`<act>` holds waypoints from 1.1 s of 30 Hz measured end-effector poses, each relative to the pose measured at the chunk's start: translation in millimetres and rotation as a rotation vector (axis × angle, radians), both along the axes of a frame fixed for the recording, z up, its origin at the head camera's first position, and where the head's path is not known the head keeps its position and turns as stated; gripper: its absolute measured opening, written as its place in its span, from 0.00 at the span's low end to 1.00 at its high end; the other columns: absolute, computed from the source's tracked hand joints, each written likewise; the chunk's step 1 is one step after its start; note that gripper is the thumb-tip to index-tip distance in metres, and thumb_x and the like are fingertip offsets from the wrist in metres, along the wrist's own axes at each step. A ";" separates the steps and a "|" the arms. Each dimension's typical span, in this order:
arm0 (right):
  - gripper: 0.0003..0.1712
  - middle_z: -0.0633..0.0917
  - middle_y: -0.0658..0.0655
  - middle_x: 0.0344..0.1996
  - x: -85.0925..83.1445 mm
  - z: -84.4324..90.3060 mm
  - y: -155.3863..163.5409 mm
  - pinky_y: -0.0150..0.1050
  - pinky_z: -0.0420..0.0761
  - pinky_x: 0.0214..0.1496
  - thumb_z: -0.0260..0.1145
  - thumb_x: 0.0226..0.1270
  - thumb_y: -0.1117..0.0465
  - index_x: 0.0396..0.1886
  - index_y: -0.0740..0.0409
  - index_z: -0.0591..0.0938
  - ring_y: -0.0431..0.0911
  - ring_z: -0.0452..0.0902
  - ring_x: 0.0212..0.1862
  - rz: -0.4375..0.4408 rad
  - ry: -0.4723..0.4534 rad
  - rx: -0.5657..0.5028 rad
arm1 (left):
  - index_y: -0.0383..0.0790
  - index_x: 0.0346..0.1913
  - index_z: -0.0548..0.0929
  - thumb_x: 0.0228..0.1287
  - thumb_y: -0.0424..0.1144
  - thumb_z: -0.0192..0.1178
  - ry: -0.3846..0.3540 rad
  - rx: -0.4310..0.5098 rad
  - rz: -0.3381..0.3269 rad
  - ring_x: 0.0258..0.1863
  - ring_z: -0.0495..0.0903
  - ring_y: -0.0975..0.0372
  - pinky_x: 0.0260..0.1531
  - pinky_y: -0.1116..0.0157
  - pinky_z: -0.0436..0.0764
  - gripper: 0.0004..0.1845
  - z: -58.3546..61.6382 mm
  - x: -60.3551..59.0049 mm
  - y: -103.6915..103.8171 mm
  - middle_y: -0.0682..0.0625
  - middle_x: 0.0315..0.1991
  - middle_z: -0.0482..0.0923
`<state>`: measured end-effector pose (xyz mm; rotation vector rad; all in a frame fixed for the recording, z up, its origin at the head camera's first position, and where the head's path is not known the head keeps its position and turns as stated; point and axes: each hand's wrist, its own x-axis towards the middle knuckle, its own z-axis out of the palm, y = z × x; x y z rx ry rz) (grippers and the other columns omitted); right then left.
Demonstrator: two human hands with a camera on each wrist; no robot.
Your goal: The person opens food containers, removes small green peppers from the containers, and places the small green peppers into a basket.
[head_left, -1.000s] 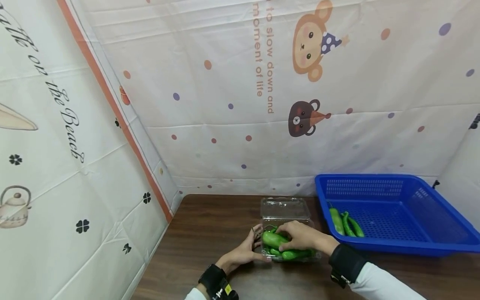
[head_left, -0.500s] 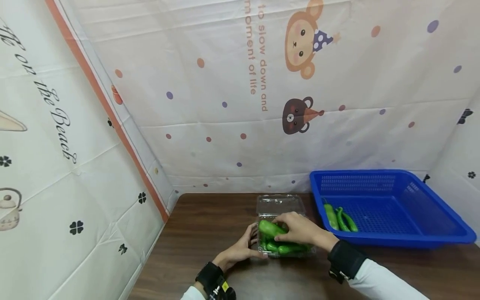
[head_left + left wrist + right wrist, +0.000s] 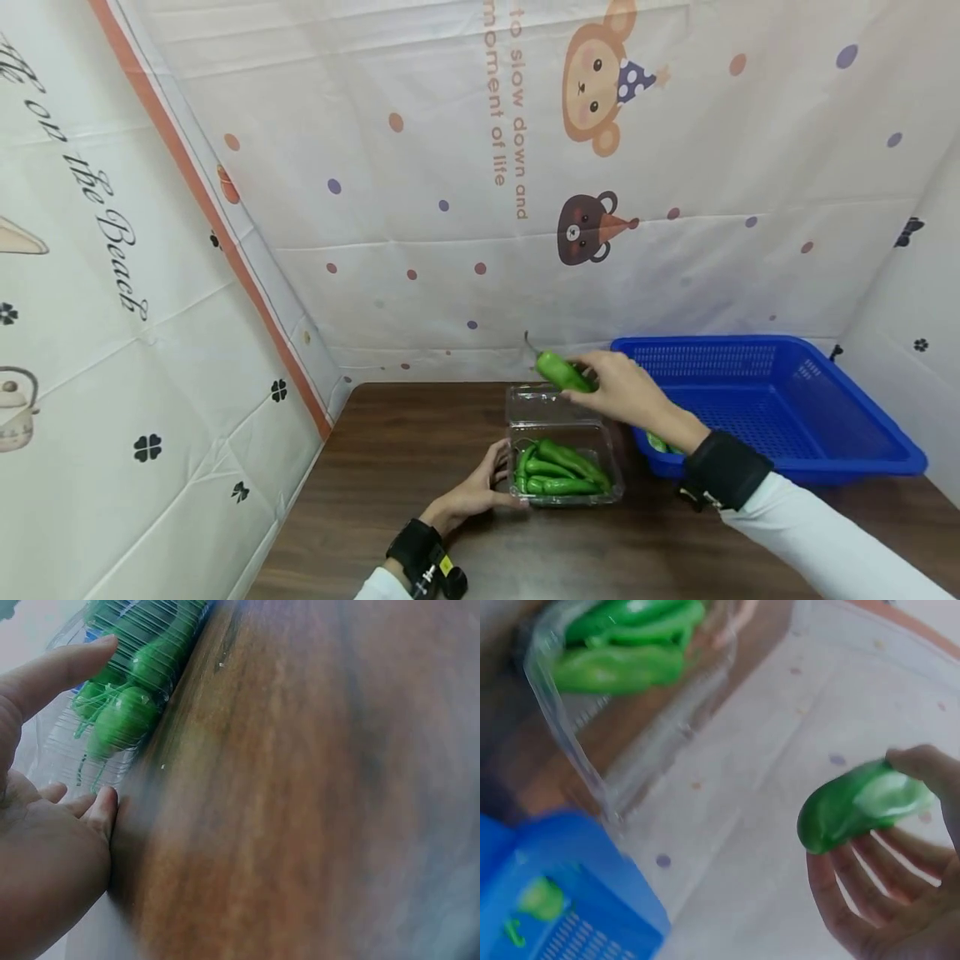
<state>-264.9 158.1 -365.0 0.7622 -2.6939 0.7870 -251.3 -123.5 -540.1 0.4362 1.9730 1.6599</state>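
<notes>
My right hand (image 3: 626,392) holds a plump green pepper (image 3: 561,371) up above the clear plastic box's raised lid. The pepper's thin stem points up and left. In the right wrist view, thumb and fingertips pinch this pepper (image 3: 862,806). My left hand (image 3: 471,493) is at the left end of the clear plastic box (image 3: 615,487), thumb near its front corner and fingers along its left side. Several long green peppers (image 3: 562,471) lie in the box. In the left wrist view the thumb and fingers of my left hand (image 3: 52,817) are spread beside the box wall.
A blue plastic basket (image 3: 780,462) stands right of the box. Green peppers (image 3: 662,443) lie at its left end, partly hidden by my right forearm. The brown wooden table (image 3: 420,433) meets a printed cloth backdrop (image 3: 420,317) behind and at the left.
My right hand has lifted a plump green pepper out of the box, upward and slightly right. My left hand stays at the box. The head view has shifted slightly.
</notes>
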 end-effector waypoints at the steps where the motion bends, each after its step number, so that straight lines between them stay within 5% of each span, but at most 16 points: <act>1: 0.28 0.89 0.63 0.43 -1.4 4.2 3.8 0.40 0.86 0.34 0.76 0.63 0.56 0.60 0.65 0.82 0.51 0.87 0.40 -0.021 -0.004 -0.017 | 0.48 0.83 0.42 0.63 0.36 0.72 0.000 -0.001 -0.001 0.79 0.53 0.39 0.75 0.41 0.60 0.57 -0.3 -0.1 -0.4 0.36 0.82 0.43; 9: 0.30 0.83 0.73 0.53 -3.4 26.8 44.7 0.51 0.85 0.39 0.71 0.67 0.56 0.63 0.70 0.78 0.63 0.84 0.47 -0.194 -0.050 -0.040 | 0.49 0.83 0.42 0.62 0.36 0.73 0.000 -0.002 0.002 0.79 0.53 0.39 0.75 0.41 0.61 0.57 0.2 1.0 1.3 0.37 0.83 0.43; 16: 0.39 0.81 0.80 0.54 -5.2 27.6 85.0 0.56 0.85 0.40 0.69 0.70 0.53 0.71 0.74 0.68 0.70 0.82 0.50 -0.262 -0.131 -0.020 | 0.49 0.83 0.41 0.64 0.36 0.71 0.000 -0.010 -0.010 0.79 0.53 0.38 0.74 0.41 0.63 0.56 3.2 0.8 -2.2 0.36 0.83 0.42; 23: 0.40 0.82 0.83 0.47 -18.5 13.4 114.8 0.51 0.85 0.33 0.67 0.72 0.55 0.69 0.81 0.65 0.66 0.85 0.39 -0.276 -0.215 0.021 | 0.49 0.83 0.40 0.65 0.36 0.71 0.001 -0.009 -0.015 0.79 0.52 0.38 0.74 0.40 0.63 0.56 3.8 1.7 -4.2 0.36 0.83 0.41; 27: 0.43 0.82 0.82 0.46 -27.0 10.0 126.1 0.49 0.85 0.30 0.66 0.72 0.51 0.67 0.85 0.66 0.58 0.86 0.33 -0.264 -0.352 0.087 | 0.48 0.83 0.40 0.65 0.36 0.71 0.006 -0.005 -0.022 0.79 0.52 0.37 0.74 0.41 0.63 0.56 3.5 3.0 -2.9 0.35 0.82 0.41; 30: 0.38 0.84 0.76 0.38 -33.4 6.5 131.9 0.48 0.87 0.30 0.66 0.72 0.49 0.58 0.84 0.74 0.52 0.85 0.30 -0.231 -0.498 0.111 | 0.48 0.83 0.40 0.65 0.35 0.71 0.012 -0.001 -0.024 0.79 0.52 0.37 0.74 0.41 0.62 0.56 3.2 3.7 -1.3 0.34 0.82 0.42; 33: 0.25 0.78 0.59 0.20 -40.0 1.1 132.6 0.47 0.89 0.31 0.65 0.72 0.50 0.32 0.72 0.80 0.46 0.81 0.26 -0.224 -0.638 0.098 | 0.48 0.83 0.40 0.65 0.36 0.71 0.009 0.002 -0.021 0.79 0.52 0.38 0.75 0.40 0.61 0.56 3.5 4.1 -0.1 0.35 0.82 0.42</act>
